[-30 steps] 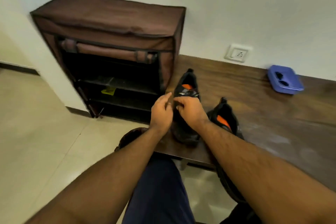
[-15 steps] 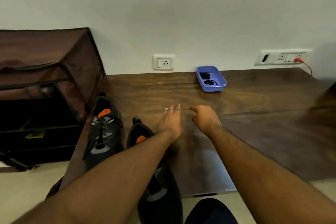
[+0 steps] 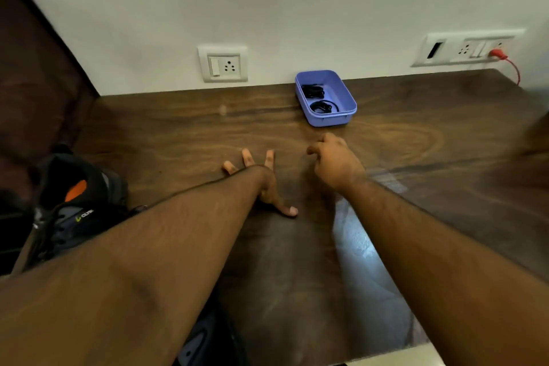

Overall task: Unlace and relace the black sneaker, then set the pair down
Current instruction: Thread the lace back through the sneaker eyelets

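A black sneaker (image 3: 74, 205) with an orange lining stands at the left edge of the dark wooden table (image 3: 178, 134), partly behind my left forearm. A bit of the second sneaker (image 3: 205, 342) shows under that forearm near the front edge. My left hand (image 3: 261, 184) lies with spread, straight fingers on the table top, holding nothing. To its right my right hand (image 3: 334, 162) hovers with loosely curled fingers, empty, just short of a blue tray (image 3: 347, 98) that holds black coiled laces (image 3: 316, 96).
A brown fabric shoe rack (image 3: 35, 74) stands at the left. On the white wall sit a socket plate (image 3: 222, 64) and a switch panel (image 3: 466, 47) with a red plug and cord (image 3: 512, 65).
Both hands left the sneaker's laces and moved right across the table toward the blue tray. The view swung right and nearer, so the sneakers now sit at the left edge.
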The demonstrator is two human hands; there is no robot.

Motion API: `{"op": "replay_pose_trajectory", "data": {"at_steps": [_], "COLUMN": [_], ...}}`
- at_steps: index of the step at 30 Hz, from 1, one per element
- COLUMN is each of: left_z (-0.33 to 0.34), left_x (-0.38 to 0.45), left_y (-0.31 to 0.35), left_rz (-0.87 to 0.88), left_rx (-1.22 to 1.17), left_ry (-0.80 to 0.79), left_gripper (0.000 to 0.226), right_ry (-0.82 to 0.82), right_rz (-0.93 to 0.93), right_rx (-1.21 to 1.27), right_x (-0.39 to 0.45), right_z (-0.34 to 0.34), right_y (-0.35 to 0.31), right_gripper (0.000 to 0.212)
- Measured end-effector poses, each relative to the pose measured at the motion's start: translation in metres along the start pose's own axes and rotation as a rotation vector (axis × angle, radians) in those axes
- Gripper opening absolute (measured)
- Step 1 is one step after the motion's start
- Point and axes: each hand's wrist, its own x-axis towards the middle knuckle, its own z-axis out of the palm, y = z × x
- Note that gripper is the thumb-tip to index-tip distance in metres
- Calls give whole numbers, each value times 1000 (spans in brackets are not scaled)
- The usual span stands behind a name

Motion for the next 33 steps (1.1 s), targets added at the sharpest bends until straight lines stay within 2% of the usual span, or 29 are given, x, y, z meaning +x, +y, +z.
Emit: {"op": "replay_pose_trajectory", "data": {"at_steps": [3,5,8,13,19,23,26,29,33], "left_z": [-5,-4,-4,-4,-1,-3,11,42,81], "left_x": [7,12,18,22,14,-4,-32,-56,-100], "left_y": [6,6,5,2,-1,9,9,2,-1], "left_rz": [-8,-9,-2,-1,-6,23,51,128,261], "left_rx": [34,34,22,13,0,-2,-54,-20,-24], "left_ry": [-34,-53,-66,-53,-25,98,200,317,317], "left_gripper": [153,155,158,157,159,153,133,88,41], "right_ry": [81,157,140,111,-107,-114,-204,-198,-242], "right_rz": [28,33,57,63,96,-30,-22,-29,-24], "right_rx": [-77,-133,-220,-347,-171,-224,-248,-267,-244], "right_x": [25,38,59,69,6,-75,-131,-178,-223], "right_z": [-9,-12,-16,-21,-40,-38,-34,-27,-19], "right_y": [12,15,17,16,5,1,-7,-15,-21], "right_gripper": [40,49,61,47,38,36,36,34,30]}}
